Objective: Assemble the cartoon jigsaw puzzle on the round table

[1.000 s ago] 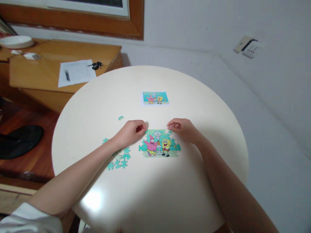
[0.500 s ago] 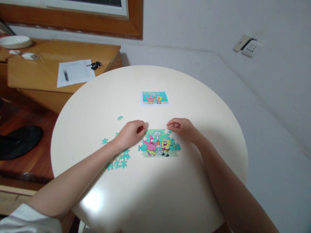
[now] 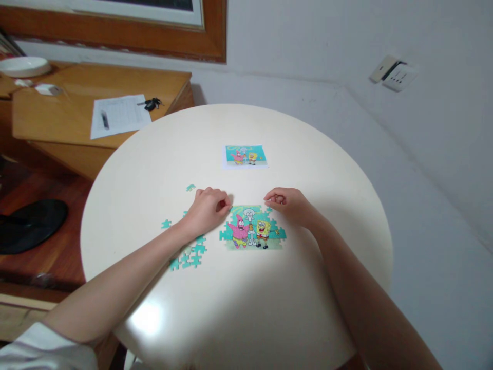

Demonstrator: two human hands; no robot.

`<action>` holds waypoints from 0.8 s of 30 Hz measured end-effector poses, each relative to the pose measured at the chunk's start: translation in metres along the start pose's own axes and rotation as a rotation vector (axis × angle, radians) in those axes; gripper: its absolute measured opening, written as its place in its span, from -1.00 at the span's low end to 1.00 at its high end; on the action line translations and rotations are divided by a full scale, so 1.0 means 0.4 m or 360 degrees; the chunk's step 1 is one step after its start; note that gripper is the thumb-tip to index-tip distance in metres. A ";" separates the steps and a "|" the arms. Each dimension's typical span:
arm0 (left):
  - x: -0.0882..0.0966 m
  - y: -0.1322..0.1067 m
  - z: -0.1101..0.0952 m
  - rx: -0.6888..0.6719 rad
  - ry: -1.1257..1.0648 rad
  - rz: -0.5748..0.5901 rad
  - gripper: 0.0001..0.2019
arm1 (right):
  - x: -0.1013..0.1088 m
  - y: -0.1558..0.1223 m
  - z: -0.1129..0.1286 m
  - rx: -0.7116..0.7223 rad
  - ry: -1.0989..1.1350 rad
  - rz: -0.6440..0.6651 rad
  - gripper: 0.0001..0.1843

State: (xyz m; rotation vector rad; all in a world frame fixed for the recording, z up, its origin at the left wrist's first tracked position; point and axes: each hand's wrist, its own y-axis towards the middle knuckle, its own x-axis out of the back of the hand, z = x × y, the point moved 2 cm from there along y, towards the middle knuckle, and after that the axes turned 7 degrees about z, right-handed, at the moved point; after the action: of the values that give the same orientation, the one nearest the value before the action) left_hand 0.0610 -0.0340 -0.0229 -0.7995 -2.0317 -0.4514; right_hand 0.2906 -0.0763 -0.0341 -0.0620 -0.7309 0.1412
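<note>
A partly joined cartoon jigsaw puzzle (image 3: 252,229) lies on the round cream table (image 3: 239,298). My left hand (image 3: 207,207) rests at the puzzle's upper left corner, fingers curled in a pinch; what it holds is hidden. My right hand (image 3: 289,203) sits at the upper right corner, fingers also pinched together over the edge. Loose teal pieces (image 3: 189,255) lie under and beside my left forearm. One single piece (image 3: 191,187) lies just beyond my left hand. A small reference picture (image 3: 245,155) lies farther back.
A wooden desk (image 3: 69,115) stands at the back left with a paper sheet (image 3: 119,114), keys (image 3: 151,104) and a white dish (image 3: 23,66). A black round base (image 3: 31,224) sits on the floor at left. White walls close in behind and right.
My left hand has shifted slightly up and left along the puzzle's top corner. My right hand has stayed put.
</note>
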 end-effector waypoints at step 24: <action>0.019 -0.012 0.014 -0.0478 0.0161 0.0133 -0.70 | 0.001 -0.004 0.000 0.0033 -0.0022 0.0005 -0.84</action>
State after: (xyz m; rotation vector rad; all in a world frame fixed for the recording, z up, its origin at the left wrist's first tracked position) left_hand 0.0512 -0.0316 -0.0195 -1.0166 -1.8529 -0.7458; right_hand 0.2911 -0.0779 -0.0338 -0.0423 -0.7431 0.1523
